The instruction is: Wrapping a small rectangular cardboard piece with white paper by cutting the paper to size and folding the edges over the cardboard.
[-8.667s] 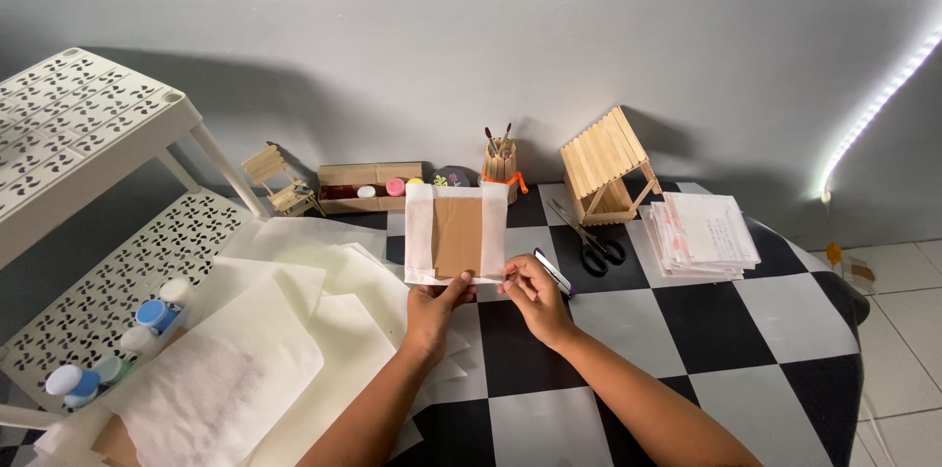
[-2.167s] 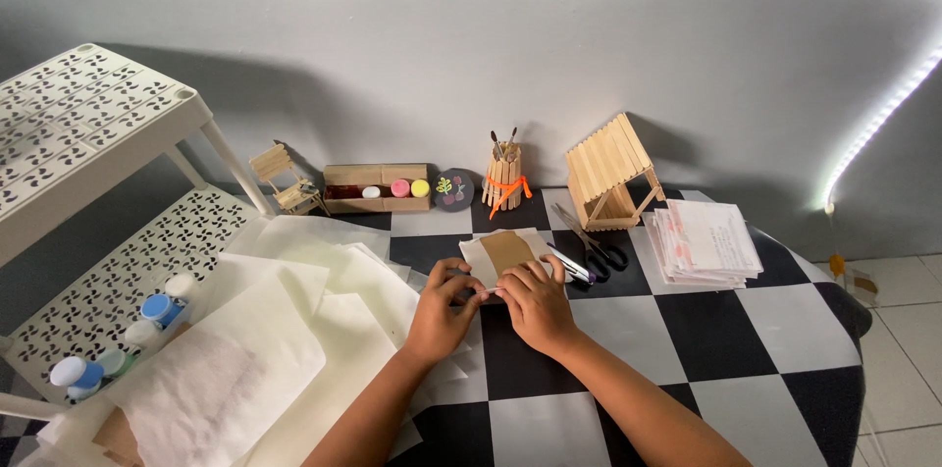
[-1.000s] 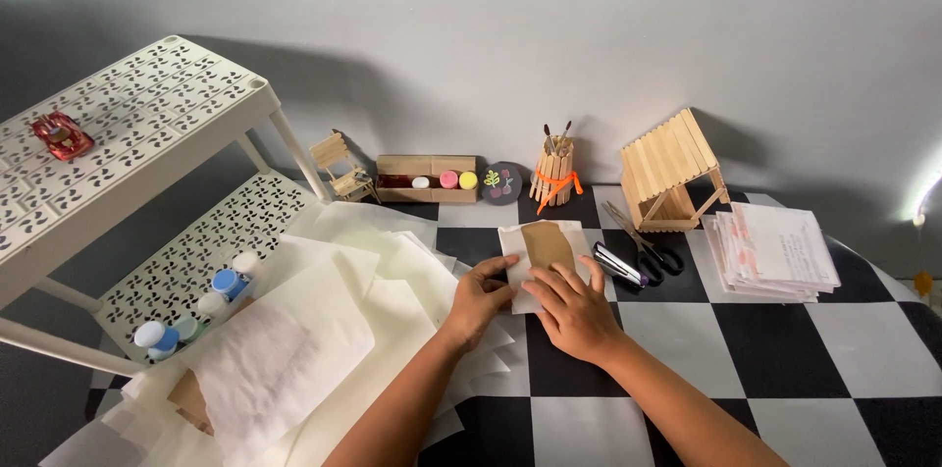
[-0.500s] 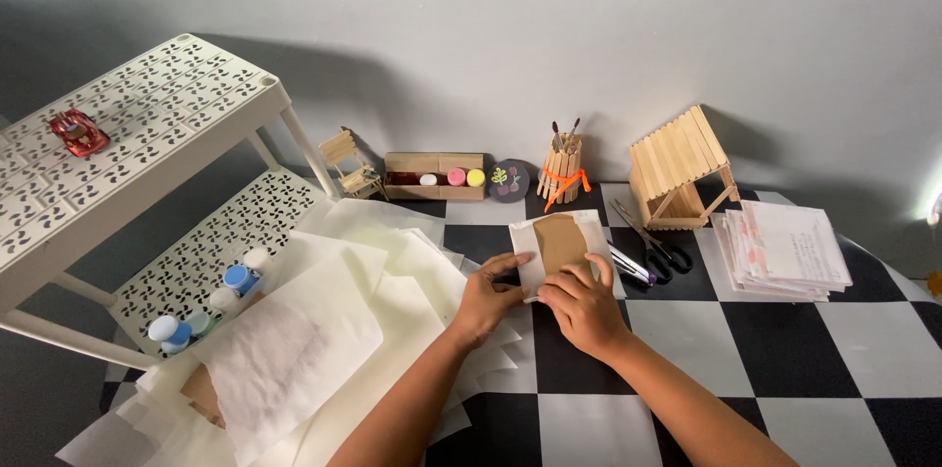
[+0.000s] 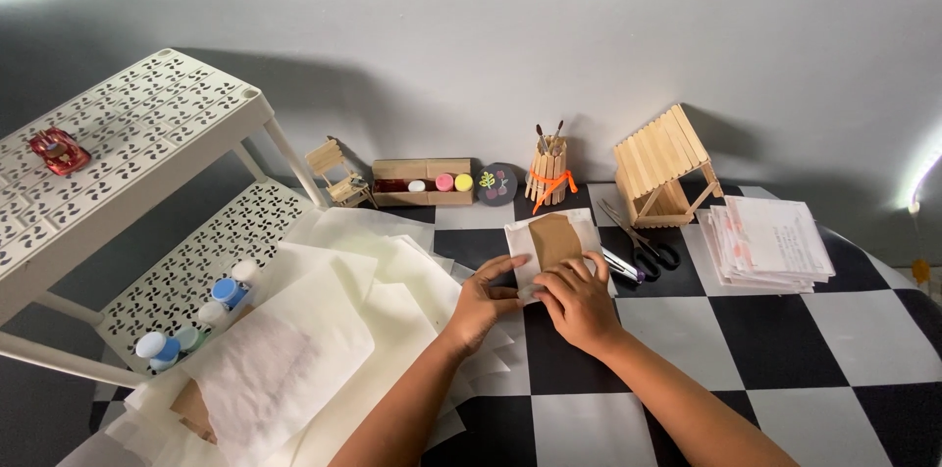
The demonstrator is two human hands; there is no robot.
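Both hands pressed down on a small white paper sheet (image 5: 549, 249) carrying a brown cardboard piece (image 5: 555, 237) on the checkered table (image 5: 785, 330). The left hand (image 5: 483, 298) lay flat with its fingertips on the sheet's near left edge, while the right hand (image 5: 581, 298) spread its fingers over the sheet's lower right part; neither hand was clenched, and both held the paper by pressure, not by a pinch. Half a second before, the hands sat in almost the same pose on the same sheet, and the view had merely shifted a little. Nearly nine seconds before, the sheet stood lifted upright between the fingers; it now lay on the table.

Just right of the right hand lay a pen-like tool (image 5: 620, 265) and black-handled scissors (image 5: 643, 243), with a stack of printed papers (image 5: 767, 243) farther right. Beyond the hands stood a stick-built little house (image 5: 663, 165), a stick cup of brushes (image 5: 548, 173), a round dark disc (image 5: 497, 182) and a wooden box of paint pots (image 5: 422, 181). Left of the left hand spread loose cream sheets (image 5: 334, 330), capped paint bottles (image 5: 196, 315) and a white perforated rack (image 5: 118, 153).
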